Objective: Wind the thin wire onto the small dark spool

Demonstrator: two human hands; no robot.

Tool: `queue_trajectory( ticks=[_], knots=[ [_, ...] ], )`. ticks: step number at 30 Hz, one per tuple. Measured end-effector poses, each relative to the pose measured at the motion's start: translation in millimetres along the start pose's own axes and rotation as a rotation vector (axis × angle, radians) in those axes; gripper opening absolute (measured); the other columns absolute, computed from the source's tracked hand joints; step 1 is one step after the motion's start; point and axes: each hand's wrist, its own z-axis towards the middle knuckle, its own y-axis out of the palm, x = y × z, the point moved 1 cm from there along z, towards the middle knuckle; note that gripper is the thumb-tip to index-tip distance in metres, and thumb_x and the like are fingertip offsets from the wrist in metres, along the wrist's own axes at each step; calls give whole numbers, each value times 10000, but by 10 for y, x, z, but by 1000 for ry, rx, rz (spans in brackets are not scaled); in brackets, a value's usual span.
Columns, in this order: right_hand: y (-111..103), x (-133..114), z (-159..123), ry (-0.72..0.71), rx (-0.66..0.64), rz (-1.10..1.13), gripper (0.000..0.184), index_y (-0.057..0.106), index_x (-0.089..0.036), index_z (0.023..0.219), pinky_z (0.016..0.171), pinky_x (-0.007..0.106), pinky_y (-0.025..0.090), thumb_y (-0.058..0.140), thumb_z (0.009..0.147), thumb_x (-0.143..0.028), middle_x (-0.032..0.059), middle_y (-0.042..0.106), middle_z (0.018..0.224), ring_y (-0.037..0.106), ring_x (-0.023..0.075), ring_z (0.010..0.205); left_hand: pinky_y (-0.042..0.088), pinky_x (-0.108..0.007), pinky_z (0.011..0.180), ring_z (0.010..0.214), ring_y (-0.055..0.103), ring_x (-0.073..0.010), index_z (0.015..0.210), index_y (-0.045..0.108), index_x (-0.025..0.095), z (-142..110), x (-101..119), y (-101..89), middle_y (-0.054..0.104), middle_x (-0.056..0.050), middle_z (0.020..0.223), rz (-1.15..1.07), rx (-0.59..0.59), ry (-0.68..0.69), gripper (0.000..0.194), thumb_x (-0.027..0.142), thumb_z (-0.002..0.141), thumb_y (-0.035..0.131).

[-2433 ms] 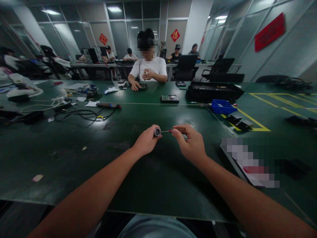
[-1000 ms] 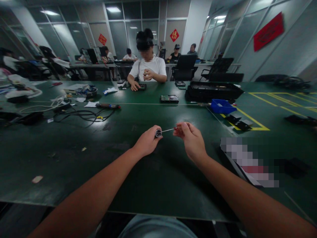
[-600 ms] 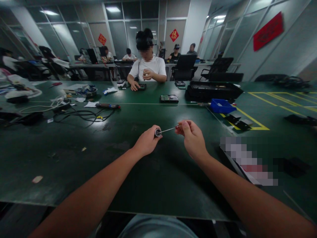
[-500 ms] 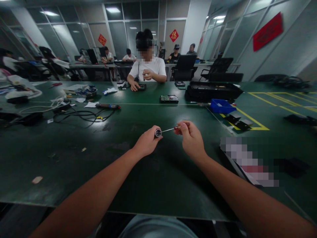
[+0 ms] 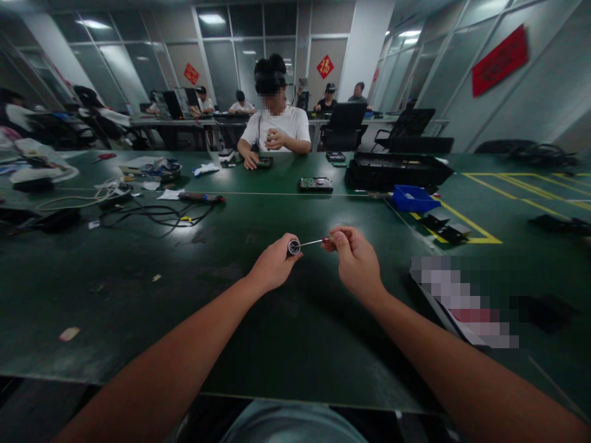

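Closed round a small dark cylindrical part [image 5: 293, 247] is my left hand [image 5: 272, 263]; the part's round, silver-rimmed open end faces right and toward me. My right hand [image 5: 356, 261] pinches the reddish handle of a screwdriver [image 5: 311, 243]. Its thin metal shaft points left, and the tip reaches into the rimmed end. Exactly what the tip touches inside is too small to make out. Both hands are held above the green table [image 5: 286, 344].
Across the table a person in a white shirt [image 5: 277, 129] handles a small device. A circuit-board drive [image 5: 316, 184], a black tray [image 5: 397, 169] and a blue bin [image 5: 414, 198] lie beyond my hands. Black cables [image 5: 152, 215] are left; a pixelated sheet [image 5: 462, 301] is right.
My right hand has shifted very slightly left, with the screwdriver handle a little closer to the cylindrical part. My left hand keeps its hold nearly unmoved.
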Motion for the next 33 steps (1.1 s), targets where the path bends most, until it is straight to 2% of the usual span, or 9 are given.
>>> queue_trajectory(
  ticks=[3, 5, 8, 10, 14, 22, 26, 28, 33],
  knots=[
    [-12, -61, -21, -32, -54, -75, 249, 624, -211, 990, 700, 315, 511, 514, 958, -432, 31, 718, 821, 684, 172, 740, 387, -279, 685, 819, 580, -166, 1056, 529, 227, 2, -17, 0, 639, -11, 950, 4, -1, -14, 172, 254, 895, 583],
    [-27, -115, -42, -77, -70, -210, 253, 647, -219, 853, 611, 285, 458, 589, 912, -458, 3, 690, 706, 630, 149, 622, 383, -279, 680, 817, 579, -168, 1061, 526, 228, 3, -27, 0, 640, -14, 953, 10, -5, -22, 173, 259, 898, 578],
    [-46, -166, -73, -155, -45, -371, 366, 567, -221, 630, 514, 269, 357, 644, 864, -491, -30, 571, 547, 496, 115, 488, 388, -282, 690, 819, 579, -170, 1065, 524, 231, 1, -28, -1, 638, -14, 952, 22, -19, -20, 176, 267, 900, 574],
    [-48, -170, -86, -186, -35, -407, 410, 520, -222, 590, 490, 265, 319, 637, 866, -501, -43, 509, 509, 448, 104, 460, 395, -284, 698, 818, 581, -171, 1064, 525, 233, -1, -23, 0, 635, -13, 949, 35, -35, -25, 173, 271, 902, 572],
    [-44, -158, -94, -210, -33, -423, 392, 527, -220, 615, 481, 261, 305, 637, 869, -498, -44, 508, 522, 440, 98, 456, 395, -281, 696, 817, 580, -168, 1064, 527, 233, 0, -21, 6, 636, -12, 946, 52, -42, -25, 173, 264, 900, 573],
    [-43, -189, -117, -283, -98, -427, 307, 632, -220, 713, 560, 285, 391, 648, 867, -486, -13, 595, 606, 536, 135, 533, 388, -280, 686, 809, 573, -165, 1042, 532, 223, 5, -42, 9, 630, -13, 928, 54, -39, -8, 152, 300, 914, 554],
    [-49, -187, -84, -303, -195, -319, 158, 669, -237, 949, 707, 326, 480, 571, 928, -359, 39, 696, 848, 644, 194, 756, 396, -286, 701, 816, 573, -167, 1051, 528, 222, 6, -56, 0, 631, -17, 937, 45, -32, -9, 155, 259, 903, 558],
    [-55, -184, -68, -300, -258, -259, 155, 658, -242, 1000, 764, 348, 491, 527, 942, -303, 53, 697, 928, 649, 210, 840, 401, -289, 713, 828, 573, -168, 1052, 528, 219, 8, -59, -2, 631, -20, 948, 45, -25, -7, 157, 242, 899, 559],
    [-51, -172, -97, -262, -247, -234, 187, 659, -249, 957, 726, 355, 475, 486, 964, -321, 36, 678, 851, 635, 205, 789, 405, -291, 713, 833, 575, -170, 1043, 532, 225, 3, -33, 5, 633, -18, 954, 32, -41, 5, 147, 257, 902, 560]
  ],
)
